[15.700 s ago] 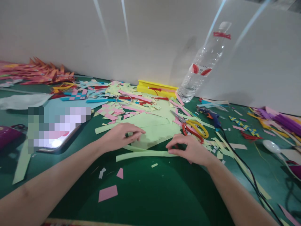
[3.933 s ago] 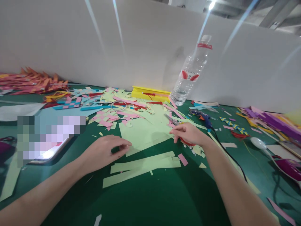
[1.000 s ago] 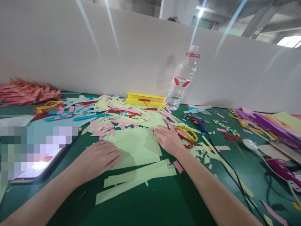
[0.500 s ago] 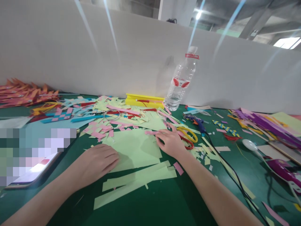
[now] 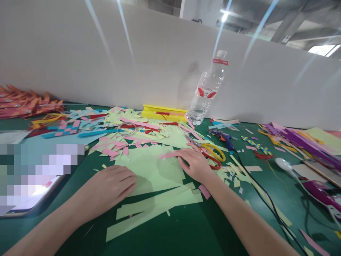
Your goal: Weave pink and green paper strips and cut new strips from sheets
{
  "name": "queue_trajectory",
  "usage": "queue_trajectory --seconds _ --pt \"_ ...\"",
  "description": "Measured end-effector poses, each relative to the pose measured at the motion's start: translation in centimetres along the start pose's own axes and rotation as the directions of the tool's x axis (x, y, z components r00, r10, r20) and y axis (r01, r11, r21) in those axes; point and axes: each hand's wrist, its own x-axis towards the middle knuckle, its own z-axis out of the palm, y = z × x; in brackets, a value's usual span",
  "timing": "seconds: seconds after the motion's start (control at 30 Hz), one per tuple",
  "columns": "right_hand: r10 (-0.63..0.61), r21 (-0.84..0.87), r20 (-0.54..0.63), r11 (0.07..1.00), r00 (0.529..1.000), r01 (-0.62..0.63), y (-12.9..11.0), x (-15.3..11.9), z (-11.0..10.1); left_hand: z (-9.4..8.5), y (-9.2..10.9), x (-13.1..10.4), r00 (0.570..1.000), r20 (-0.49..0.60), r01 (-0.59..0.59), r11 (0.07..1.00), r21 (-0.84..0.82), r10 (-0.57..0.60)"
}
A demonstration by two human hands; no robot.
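Note:
A pale green sheet of paper (image 5: 151, 167) lies flat on the dark green table. My left hand (image 5: 115, 183) rests on its left edge, fingers together and curled downward; what may be under them is hidden. At the sheet's right side, my right hand (image 5: 193, 161) pinches a small pink paper strip (image 5: 169, 155) over the sheet. Yellow-handled scissors (image 5: 217, 151) and a red handle (image 5: 213, 163) lie just right of my right hand. Long pale green strips (image 5: 157, 206) are in front of the sheet.
Paper scraps (image 5: 112, 140) spread behind the sheet. A bottle (image 5: 206, 92) leans against the white partition (image 5: 119, 60). A phone (image 5: 50, 188) lies at the left. At the right are a glue gun (image 5: 222, 137) with a black cable and a purple tool (image 5: 317, 192).
My right hand has drawn its fingers in, and the pink strip has shifted left over the sheet. More of the scissors' blades now shows. My left hand has barely moved.

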Motion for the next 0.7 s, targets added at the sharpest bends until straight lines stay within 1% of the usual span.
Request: queue_trajectory --seconds 0.07,0.17,0.23,0.33,0.4,0.47,0.5,0.63,0.7 --pt "0.057 -0.052 -0.042 0.997 0.997 -0.059 0.1 0.0 0.1 0.0 0.1 0.0 1.0 0.018 0.014 1.0 -0.007 -0.014" --pt "0.16 -0.139 -0.027 0.977 0.987 -0.162 0.5 0.0 0.5 0.0 0.1 -0.1 0.998 0.031 0.048 0.998 -0.039 -0.047" --pt "0.237 -0.182 -0.029 0.954 0.971 -0.238 1.0 -0.3 0.7 0.1 0.2 -0.2 0.997 0.041 0.06 0.997 -0.052 -0.058" --pt "0.326 -0.205 -0.087 0.919 0.941 -0.337 1.9 -0.6 0.9 0.1 0.2 -0.3 0.998 0.035 0.047 0.998 -0.043 -0.046" --pt "0.357 -0.198 -0.12 0.906 0.926 -0.375 2.4 -0.8 0.8 0.1 0.2 -0.3 1.0 0.012 0.028 0.999 -0.025 -0.027" --pt "0.359 -0.173 -0.113 0.911 0.926 -0.374 2.7 -0.8 0.5 0.1 0.2 -0.4 1.0 0.002 0.017 1.0 -0.012 -0.017" --pt "0.348 -0.159 -0.091 0.92 0.933 -0.358 2.8 -0.8 0.4 0.1 0.2 -0.4 1.0 0.005 0.016 1.0 -0.01 -0.016" --pt "0.245 -0.141 0.045 0.961 0.968 -0.237 2.1 -0.5 -0.1 0.1 0.2 -0.4 1.0 0.021 0.019 0.999 -0.03 -0.018" --pt "0.184 -0.147 0.053 0.974 0.981 -0.175 1.5 -0.3 -0.2 0.0 0.2 -0.4 0.999 0.041 0.032 0.999 -0.042 -0.03"
